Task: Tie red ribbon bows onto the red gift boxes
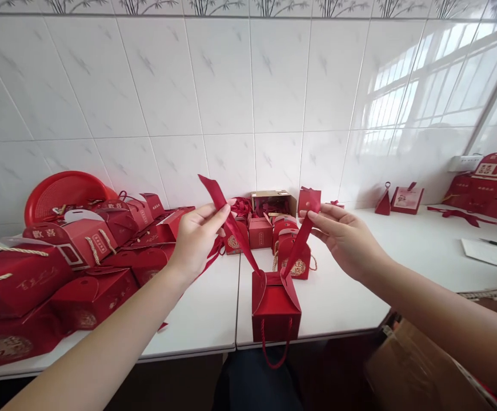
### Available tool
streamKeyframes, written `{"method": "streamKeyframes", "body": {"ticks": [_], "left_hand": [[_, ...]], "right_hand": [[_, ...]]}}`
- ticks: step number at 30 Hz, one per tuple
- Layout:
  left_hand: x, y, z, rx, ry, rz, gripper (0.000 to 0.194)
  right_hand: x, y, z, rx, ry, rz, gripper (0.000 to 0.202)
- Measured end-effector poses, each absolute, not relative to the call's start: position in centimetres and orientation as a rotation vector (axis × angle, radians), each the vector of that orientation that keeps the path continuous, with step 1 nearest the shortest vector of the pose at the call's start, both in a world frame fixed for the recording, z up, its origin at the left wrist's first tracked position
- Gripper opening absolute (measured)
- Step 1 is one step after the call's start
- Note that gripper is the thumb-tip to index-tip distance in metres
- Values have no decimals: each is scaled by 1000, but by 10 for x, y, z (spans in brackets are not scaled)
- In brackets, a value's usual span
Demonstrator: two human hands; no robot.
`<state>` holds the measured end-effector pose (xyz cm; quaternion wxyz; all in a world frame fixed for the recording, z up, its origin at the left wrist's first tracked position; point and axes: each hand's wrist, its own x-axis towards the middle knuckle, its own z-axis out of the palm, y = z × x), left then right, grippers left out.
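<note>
The left forearm rises from the lower left corner and slants up to the right; the left hand [199, 234] is raised above the table [214, 314], fingers pointing inward, thumb and forefinger closed on the left ribbon [240, 237], whose free end sticks up past the grip. The right forearm comes in from the lower right and slants up to the left; the right hand [347, 237] is at about the same height, its thumb and forefinger closed on the right ribbon [299, 245], with the other fingers loosely bent. A squarish red piece shows just above these fingertips; whether it belongs to the ribbon I cannot tell

The hands are apart, and the two ribbons run down between them in a V to the top of the red box [276, 308]. The box stands upright at the table's front edge, below and between the hands, its cord [276, 362] hanging in a loop over the edge. Neither hand touches the box itself

Behind the box are small boxes [260, 233] and an open carton [293, 204]. A heap of red boxes [94, 297] fills the left side, in front of a red basket [66, 185]. At the right are a small bag [407, 200], stacked boxes [473, 191] and a pen [492, 242]
</note>
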<state>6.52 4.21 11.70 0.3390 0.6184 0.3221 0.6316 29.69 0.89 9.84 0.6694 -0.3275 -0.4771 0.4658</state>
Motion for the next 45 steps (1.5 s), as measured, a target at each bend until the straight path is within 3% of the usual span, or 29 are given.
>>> {"method": "streamKeyframes", "body": {"ticks": [26,32,36,40,45], "left_hand": [[89,37,134,1709,496,1281,18],[94,32,125,1782,599,1173,32],[92,34,120,1786,593,1096,36],[85,35,121,1613,576,977,39],[76,41,120,1352,604,959,30]], "right_hand": [[267,16,114,-707,-1304,1032,18],[257,10,111,-728,-1533,1001,10],[255,8,106,-749,-1558,948,19],[264,11,101,-776,-1766,647,24],[283,16,96,-670,-2235,-173,31]]}}
